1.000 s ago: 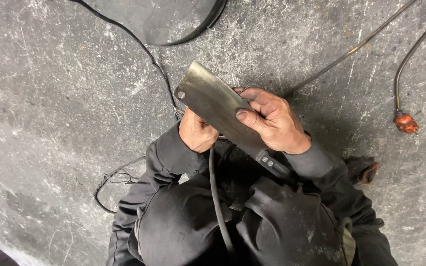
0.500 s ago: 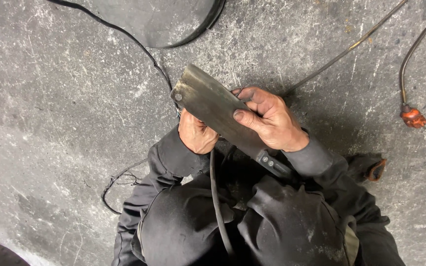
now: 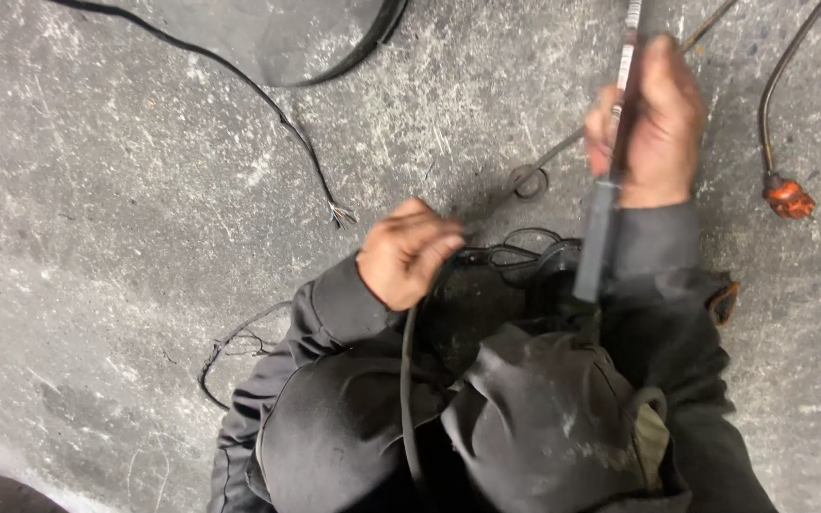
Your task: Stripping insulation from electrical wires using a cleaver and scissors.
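The cleaver (image 3: 610, 180) is up in the right hand (image 3: 653, 123), turned edge-on to the camera so the blade just reads as a thin grey strip running off the top of the shot. Its dark handle sticks out below the fist, pointing down toward the lap. The cable (image 3: 409, 380) is black and fairly thick, pinched in the left hand (image 3: 406, 252), and it runs down between the knees from there.
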